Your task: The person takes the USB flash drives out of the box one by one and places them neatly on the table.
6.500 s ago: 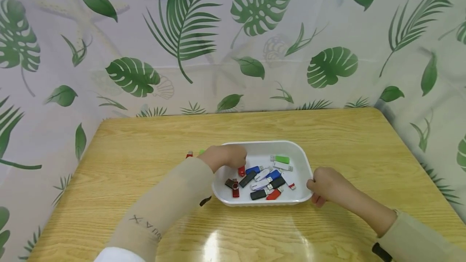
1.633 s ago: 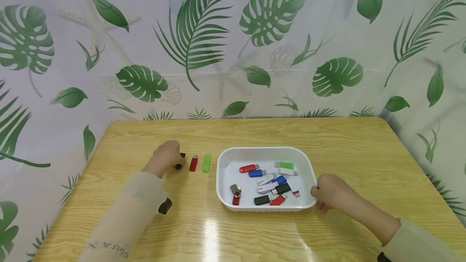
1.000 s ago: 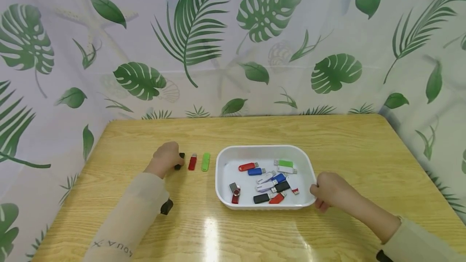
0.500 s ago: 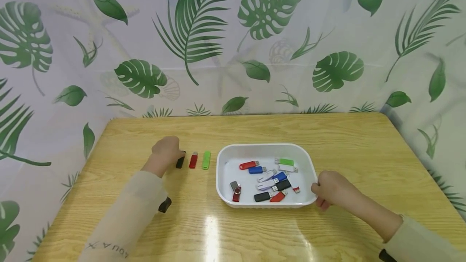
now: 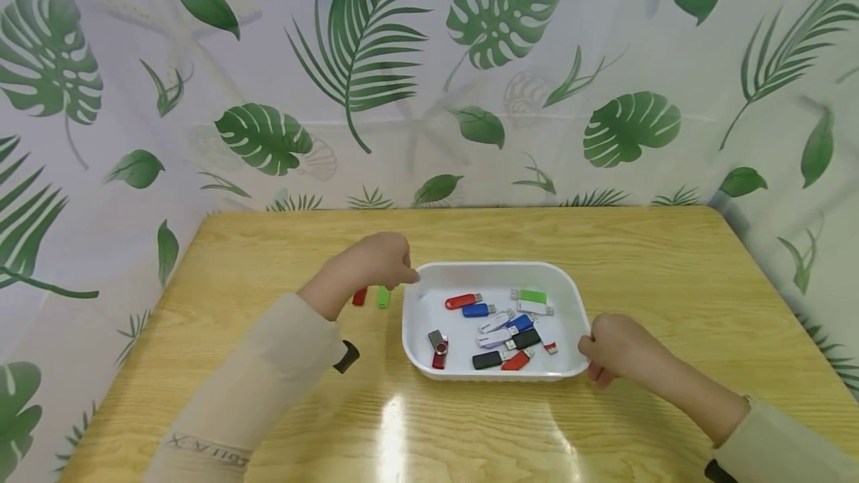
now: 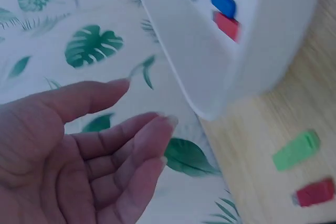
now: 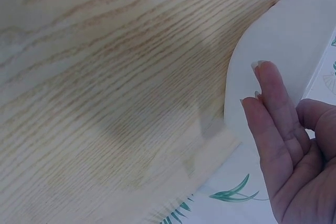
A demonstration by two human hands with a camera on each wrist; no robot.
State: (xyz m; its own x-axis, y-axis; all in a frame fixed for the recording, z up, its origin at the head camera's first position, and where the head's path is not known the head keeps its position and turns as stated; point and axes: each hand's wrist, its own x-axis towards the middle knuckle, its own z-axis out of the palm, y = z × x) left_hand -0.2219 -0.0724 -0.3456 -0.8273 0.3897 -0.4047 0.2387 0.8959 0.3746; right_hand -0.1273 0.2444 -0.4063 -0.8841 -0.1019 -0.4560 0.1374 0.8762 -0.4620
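My left hand (image 5: 382, 258) is over the left rim of the white plastic tray (image 5: 417, 323). In the left wrist view that hand (image 6: 100, 156) holds nothing, with a gap between thumb and loosely bent fingers. At the tray's right side my right hand (image 5: 620, 345) grips the rim between thumb and fingers; its fingers (image 7: 270, 95) lie along the outer wall. Inside the tray are several USB sticks, among them a red one (image 5: 463, 301), a blue one (image 5: 476, 310) and a black one (image 5: 488, 360). My left hand and forearm hide the black stick left of the tray.
Left of the tray, a green USB stick (image 5: 384, 297) and a dark red one (image 5: 359, 297) lie side by side on the wooden table (image 5: 483, 431). Behind the table hangs a leaf-printed cloth (image 5: 403, 95).
My left hand carried a black USB stick from the tray to the left end of the row, let it go and came back to the tray. My right hand stayed at the rim.
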